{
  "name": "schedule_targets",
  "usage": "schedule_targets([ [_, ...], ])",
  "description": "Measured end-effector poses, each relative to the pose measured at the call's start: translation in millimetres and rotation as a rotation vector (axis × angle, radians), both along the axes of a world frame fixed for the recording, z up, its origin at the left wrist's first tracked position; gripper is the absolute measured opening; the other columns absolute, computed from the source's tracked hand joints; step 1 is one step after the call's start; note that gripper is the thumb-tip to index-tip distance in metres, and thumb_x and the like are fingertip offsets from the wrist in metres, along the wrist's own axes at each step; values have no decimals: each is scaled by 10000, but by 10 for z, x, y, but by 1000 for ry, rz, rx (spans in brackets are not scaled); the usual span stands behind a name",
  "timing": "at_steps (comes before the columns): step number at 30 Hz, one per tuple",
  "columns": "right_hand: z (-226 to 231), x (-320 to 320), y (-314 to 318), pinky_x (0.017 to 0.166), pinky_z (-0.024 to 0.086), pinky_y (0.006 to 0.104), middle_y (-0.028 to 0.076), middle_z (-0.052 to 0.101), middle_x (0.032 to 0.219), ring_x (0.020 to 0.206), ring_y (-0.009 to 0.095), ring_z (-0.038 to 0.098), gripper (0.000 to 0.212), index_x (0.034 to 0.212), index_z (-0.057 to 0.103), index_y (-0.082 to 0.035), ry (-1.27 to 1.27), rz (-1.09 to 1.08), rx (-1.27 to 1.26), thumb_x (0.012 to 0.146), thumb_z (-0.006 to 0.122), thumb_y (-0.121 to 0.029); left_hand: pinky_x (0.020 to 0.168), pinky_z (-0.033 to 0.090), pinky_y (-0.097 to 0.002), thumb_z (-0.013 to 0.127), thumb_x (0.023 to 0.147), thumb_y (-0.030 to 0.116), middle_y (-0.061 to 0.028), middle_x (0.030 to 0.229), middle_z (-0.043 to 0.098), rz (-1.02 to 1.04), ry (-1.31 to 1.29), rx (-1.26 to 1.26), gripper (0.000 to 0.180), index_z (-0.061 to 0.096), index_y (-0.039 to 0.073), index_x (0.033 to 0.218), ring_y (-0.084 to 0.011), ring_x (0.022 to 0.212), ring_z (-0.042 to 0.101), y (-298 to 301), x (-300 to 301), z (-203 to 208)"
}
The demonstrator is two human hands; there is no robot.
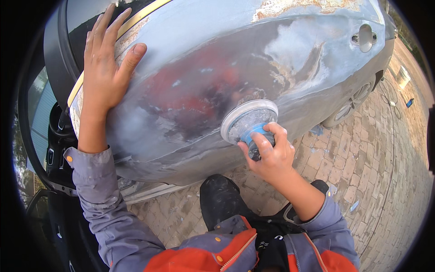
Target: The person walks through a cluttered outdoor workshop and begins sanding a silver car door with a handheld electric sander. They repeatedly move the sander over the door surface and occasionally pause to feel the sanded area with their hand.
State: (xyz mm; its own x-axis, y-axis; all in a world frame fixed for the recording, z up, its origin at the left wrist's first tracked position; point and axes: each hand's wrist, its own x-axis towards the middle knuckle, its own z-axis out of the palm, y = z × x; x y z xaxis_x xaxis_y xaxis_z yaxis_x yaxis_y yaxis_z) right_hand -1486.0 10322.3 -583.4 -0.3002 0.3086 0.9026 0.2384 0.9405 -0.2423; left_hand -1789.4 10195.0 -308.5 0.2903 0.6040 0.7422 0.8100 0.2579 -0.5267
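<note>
My right hand (274, 154) is closed around the blue and dark grip of a round, dusty sanding pad (239, 127). The pad's pale rim lies against, or very close to, a car door panel (158, 122); its working face is hidden. Grey, whitish and reddish patches cover the panel, with a red area (192, 86) left of the pad. My left hand (105, 68) has its fingers spread at the door's upper edge by the window, palm down and holding nothing.
A door handle (364, 38) and rust-marked bare patch (303, 7) are at the upper right. The car's wheel (353, 102) stands beyond. Brick paving (362, 163) runs below and right, with a cable (390, 99) and whitish container (402, 77). An open door frame (34, 154) is left.
</note>
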Motion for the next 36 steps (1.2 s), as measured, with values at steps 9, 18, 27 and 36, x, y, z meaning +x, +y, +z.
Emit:
schedule_targets([
  [9,-843,325,-131,791,599,482,184,618,1189,1025,390,676,719,1329,602,-109,-49,58,-290,751,1005,-251,1332,255,-551,696,977,590,-69,1731,462,119,-46,-10,708,606,237,1584,-299,1586,432,-78,697,-810],
  [18,-2332,1006,-38,919,568,431,187,696,1175,1062,300,691,670,1278,611,-12,-150,-9,-1065,769,992,-223,1374,201,-498,646,982,618,-9,1765,415,117,-6,-144,752,535,285,1646,-223,1630,363,-283,865,-1932],
  [27,-3117,1772,495,861,601,409,165,710,1143,985,252,713,676,1361,541,49,148,-79,-1721,850,944,-136,1329,172,-606,613,1001,609,-274,1766,322,441,-335,435,947,415,-46,1656,-462,1647,271,-1401,261,-2181],
  [36,-3167,2008,286,837,603,407,152,709,1134,965,259,717,669,1383,520,51,327,-7,-1843,874,926,-101,1332,132,-629,575,1036,588,-339,1775,225,397,-377,414,990,293,-112,1677,-518,1657,196,-43,1038,-2422],
])
